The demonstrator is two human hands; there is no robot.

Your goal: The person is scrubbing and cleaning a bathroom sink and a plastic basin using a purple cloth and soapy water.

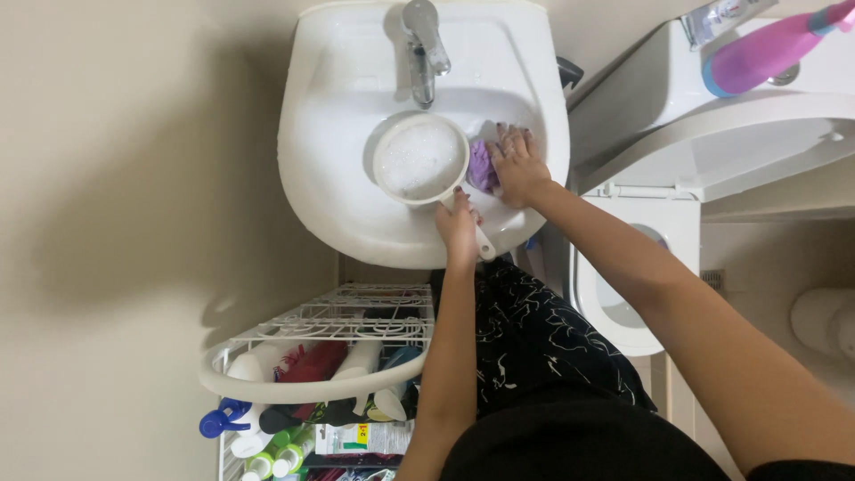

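Here: one scoop [419, 158], left hand [458, 227] gripping; one purple cloth [482, 167], right hand [517, 167] pressing.

Below the sink [338, 214]: a white wire rack [356, 316] crammed with bottles [267, 454], one a blue-triggered spray [221, 420]. At the sink's back rim, a chrome tap [424, 40]. To the sink's right, a white toilet [623, 276], and above that a second basin [757, 134] bearing a pink and blue bottle [770, 49].
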